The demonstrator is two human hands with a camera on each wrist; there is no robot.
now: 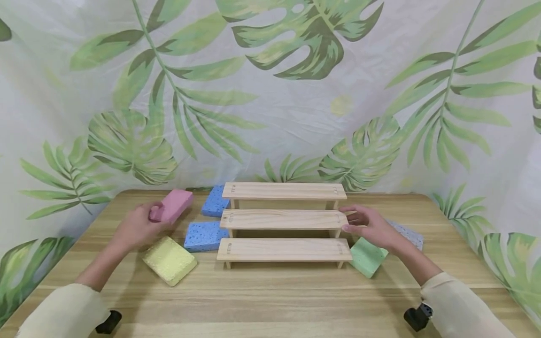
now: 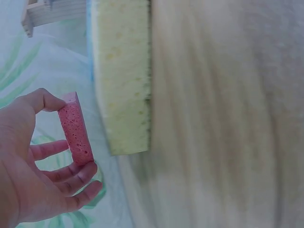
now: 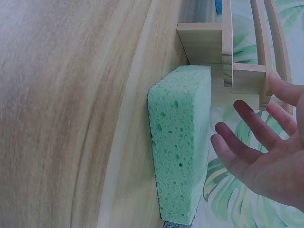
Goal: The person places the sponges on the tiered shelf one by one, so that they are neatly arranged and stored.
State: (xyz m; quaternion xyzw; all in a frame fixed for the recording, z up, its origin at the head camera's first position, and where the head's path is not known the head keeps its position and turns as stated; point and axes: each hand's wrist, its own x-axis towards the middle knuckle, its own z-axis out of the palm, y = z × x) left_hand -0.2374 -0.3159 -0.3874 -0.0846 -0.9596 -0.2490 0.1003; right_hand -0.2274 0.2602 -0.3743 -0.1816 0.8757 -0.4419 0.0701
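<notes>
A pink sponge (image 1: pixel 174 206) is tilted up off the table at the back left, pinched between the thumb and fingers of my left hand (image 1: pixel 137 227). In the left wrist view, the same pink sponge (image 2: pixel 76 130) sits between thumb tip and fingertips. My right hand (image 1: pixel 372 226) touches the right end of the middle board of a three-tier wooden stand (image 1: pixel 283 219). Its thumb rests at the board's front corner, and the other fingers extend loosely, as the right wrist view shows. Below that hand lies a green sponge (image 3: pixel 178 142).
A yellow sponge (image 1: pixel 170 261) lies left of the stand, near two blue sponges (image 1: pixel 204 236) beside its left end. A greyish-blue sponge (image 1: pixel 407 234) is partly hidden behind the right hand. The wooden table (image 1: pixel 270 305) ends at a leaf-patterned cloth backdrop (image 1: pixel 287 117).
</notes>
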